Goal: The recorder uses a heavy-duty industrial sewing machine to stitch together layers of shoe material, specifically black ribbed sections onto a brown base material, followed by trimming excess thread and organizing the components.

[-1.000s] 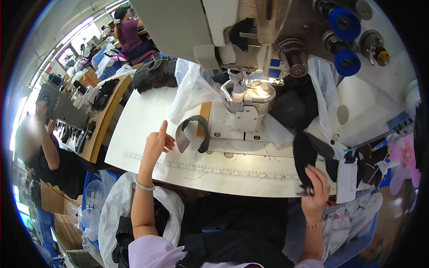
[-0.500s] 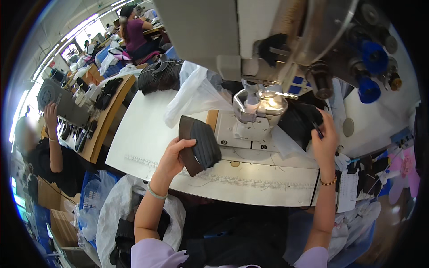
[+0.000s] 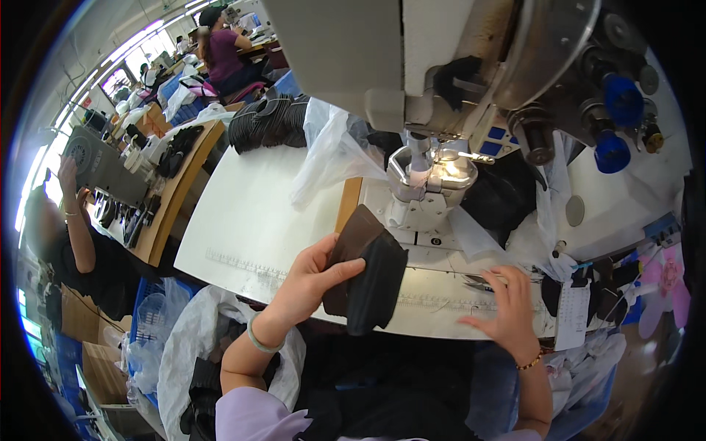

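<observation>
Own: 2 hands (image 3: 301,283), 2 bracelets (image 3: 528,364), 1 brn/blk pc (image 3: 379,283). Near sewing mach (image 3: 334,55) x1, blue knobs (image 3: 624,99) x2, pink flower-shaped item (image 3: 654,294) x1.

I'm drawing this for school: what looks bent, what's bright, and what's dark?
Head view: ruler marks on the white table curve; head view: light glares on the sewing machine; head view: the picture's rim and the black piece in the left hand look dark.

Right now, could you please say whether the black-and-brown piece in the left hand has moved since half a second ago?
Yes: against the white boxy sewing-machine base, the black-and-brown piece has shifted rightward and lower in view.
</observation>
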The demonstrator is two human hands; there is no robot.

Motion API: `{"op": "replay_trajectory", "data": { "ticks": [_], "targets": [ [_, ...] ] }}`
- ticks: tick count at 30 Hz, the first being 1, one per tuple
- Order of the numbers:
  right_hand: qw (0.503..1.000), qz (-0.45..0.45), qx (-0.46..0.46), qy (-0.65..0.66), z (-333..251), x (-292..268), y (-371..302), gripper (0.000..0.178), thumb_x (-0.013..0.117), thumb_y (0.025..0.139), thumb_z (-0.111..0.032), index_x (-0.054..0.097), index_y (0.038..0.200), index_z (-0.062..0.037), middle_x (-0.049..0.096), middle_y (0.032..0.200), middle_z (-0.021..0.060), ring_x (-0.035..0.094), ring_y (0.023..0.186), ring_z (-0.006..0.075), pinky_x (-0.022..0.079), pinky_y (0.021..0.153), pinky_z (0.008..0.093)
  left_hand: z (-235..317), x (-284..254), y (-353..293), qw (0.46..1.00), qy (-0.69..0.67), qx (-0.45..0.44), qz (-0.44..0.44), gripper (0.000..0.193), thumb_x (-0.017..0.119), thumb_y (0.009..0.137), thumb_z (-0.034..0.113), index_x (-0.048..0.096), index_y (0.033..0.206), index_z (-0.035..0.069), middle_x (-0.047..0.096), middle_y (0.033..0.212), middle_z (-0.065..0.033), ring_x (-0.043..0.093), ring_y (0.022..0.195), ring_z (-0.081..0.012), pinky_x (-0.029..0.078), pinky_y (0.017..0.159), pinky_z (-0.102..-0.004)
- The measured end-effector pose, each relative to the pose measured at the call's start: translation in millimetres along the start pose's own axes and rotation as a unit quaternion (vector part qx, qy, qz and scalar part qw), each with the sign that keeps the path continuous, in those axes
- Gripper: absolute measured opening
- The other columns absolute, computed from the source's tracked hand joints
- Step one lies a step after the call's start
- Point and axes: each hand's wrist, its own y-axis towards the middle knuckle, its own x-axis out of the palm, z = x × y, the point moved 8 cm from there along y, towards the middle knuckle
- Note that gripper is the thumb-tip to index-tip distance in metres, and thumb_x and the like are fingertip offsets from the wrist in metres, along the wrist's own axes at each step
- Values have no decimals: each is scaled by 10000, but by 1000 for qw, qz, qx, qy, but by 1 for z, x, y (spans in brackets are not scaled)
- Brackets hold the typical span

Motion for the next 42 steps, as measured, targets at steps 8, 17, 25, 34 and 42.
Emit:
{"op": "replay_trajectory", "data": {
  "ticks": [8,17,25,34,42],
  "targets": [
    [938,140,-84,305,-53,-16,74,917,853,606,-249,420,1403,-118,274,1428,233,375,1282,413,363,1037,475,7,63,27,991,-40,91,-85,439,597,947,78,420,1340,-7,605,1184,-68,570,1076,-92,472,907,-260],
    [952,248,-143,103,-28,-50,119,531,789,623,-243,692,1140,-165,550,1210,84,510,1011,272,452,875,379,22,50,61,973,186,132,34,182,609,941,110,546,1049,-23,651,927,-52,628,779,-88,521,666,-218],
    [962,170,-154,150,-18,-53,134,508,800,600,-249,715,1096,-175,574,1033,47,502,838,238,460,786,355,57,73,11,385,672,632,15,392,621,817,63,629,1205,10,619,1179,-107,598,1127,-268,530,950,-377],
    [949,229,-157,148,-14,-54,131,459,789,590,-156,728,1044,-188,493,900,37,519,823,246,471,745,345,77,82,22,516,589,621,-18,294,625,807,20,644,1095,-33,657,1084,-156,670,994,-306,571,843,-347],
    [954,182,-99,218,8,-30,129,338,808,602,-151,715,927,-154,499,1029,64,491,1003,296,413,920,412,79,88,26,508,608,611,-15,331,628,771,0,637,1100,-39,660,1080,-165,664,1010,-312,575,833,-348]
  ]
}}
